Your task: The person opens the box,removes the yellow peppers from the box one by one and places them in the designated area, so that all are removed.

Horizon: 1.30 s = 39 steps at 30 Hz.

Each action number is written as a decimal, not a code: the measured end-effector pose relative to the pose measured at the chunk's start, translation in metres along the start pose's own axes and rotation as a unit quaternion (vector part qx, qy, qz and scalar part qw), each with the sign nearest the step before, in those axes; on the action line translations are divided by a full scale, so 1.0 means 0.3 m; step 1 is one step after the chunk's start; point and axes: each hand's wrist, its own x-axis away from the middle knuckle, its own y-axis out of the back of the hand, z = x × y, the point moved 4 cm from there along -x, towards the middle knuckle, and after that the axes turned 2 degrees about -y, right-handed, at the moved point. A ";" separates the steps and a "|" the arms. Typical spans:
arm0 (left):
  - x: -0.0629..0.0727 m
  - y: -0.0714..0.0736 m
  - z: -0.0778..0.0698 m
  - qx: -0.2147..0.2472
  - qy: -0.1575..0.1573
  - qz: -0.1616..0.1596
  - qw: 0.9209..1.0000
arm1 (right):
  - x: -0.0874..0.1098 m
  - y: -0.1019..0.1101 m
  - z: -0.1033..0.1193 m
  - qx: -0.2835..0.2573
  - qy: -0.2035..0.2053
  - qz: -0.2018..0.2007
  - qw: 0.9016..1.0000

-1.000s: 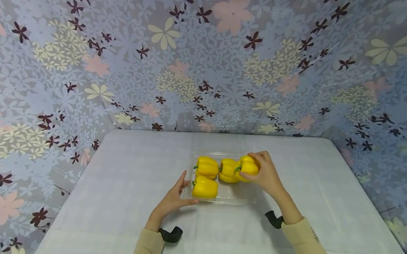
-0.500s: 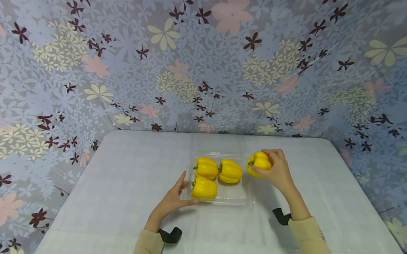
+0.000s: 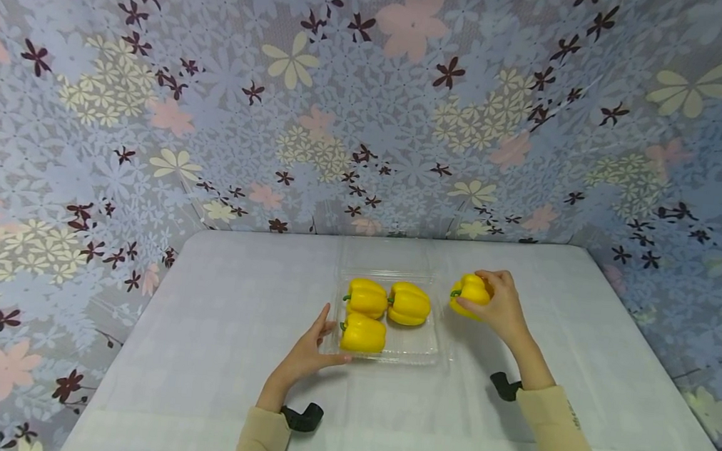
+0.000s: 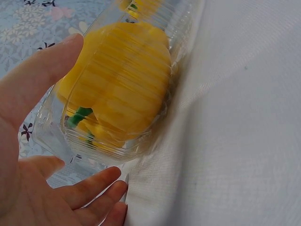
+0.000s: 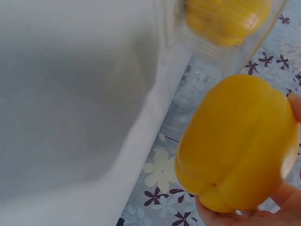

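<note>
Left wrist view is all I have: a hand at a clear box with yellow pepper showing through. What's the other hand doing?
Observer: The right hand holds a yellow pepper.
Visitor: Oh! Is that one in the box?
Observer: No, the head view shows it off the right side of the clear box.
Visitor: And how are the ones inside arranged?
Observer: Two peppers sit side by side at the far side; a third pepper sits at near left.
</note>
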 end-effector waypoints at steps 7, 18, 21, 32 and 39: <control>0.001 0.000 0.007 0.001 0.002 0.001 1.000 | -0.001 -0.010 -0.031 0.004 -0.012 0.005 1.000; 0.004 0.001 -0.005 0.004 -0.005 0.002 1.000 | -0.010 -0.024 -0.085 0.013 -0.034 0.012 0.999; 0.004 0.001 -0.008 0.004 -0.004 0.003 1.000 | -0.014 -0.026 -0.093 0.018 -0.037 0.018 0.999; 0.003 -0.005 -0.001 0.002 0.006 0.001 1.000 | -0.010 -0.055 -0.131 0.037 -0.047 0.047 0.997; 0.004 -0.005 -0.002 0.000 0.006 0.001 1.000 | -0.008 -0.059 -0.128 0.037 -0.026 0.043 0.998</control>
